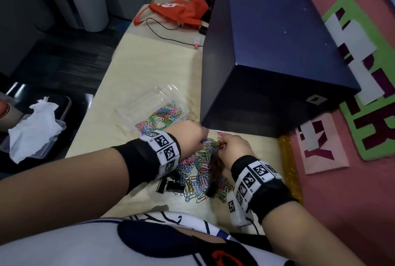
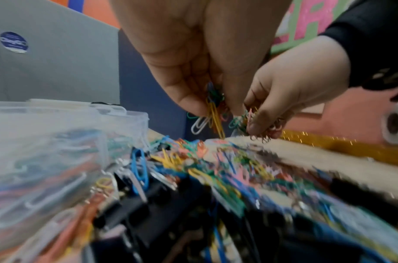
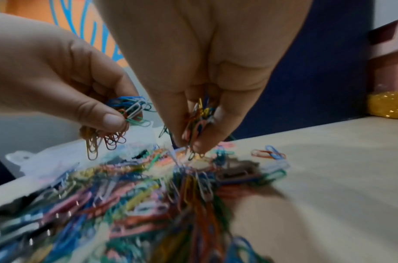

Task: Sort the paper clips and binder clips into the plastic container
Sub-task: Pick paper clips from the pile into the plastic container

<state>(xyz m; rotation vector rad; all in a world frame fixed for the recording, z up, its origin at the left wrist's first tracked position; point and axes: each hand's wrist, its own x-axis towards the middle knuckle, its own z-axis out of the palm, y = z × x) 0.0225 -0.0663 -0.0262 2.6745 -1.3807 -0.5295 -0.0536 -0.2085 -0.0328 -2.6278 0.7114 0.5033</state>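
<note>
At centre left of the head view, the clear plastic container (image 1: 171, 103) sits open on the table (image 1: 149, 62), part-filled with coloured paper clips. Just right of it my left hand (image 1: 190, 137) pinches a bunch of clips above the pile of paper clips (image 1: 198, 171), which spreads toward the lower centre. Black binder clips (image 1: 168, 184) lie at the pile's lower left edge, under my left wrist. Further right, my right hand (image 1: 233, 146) grips its own cluster of clips, fingertips almost touching the left hand's.
</note>
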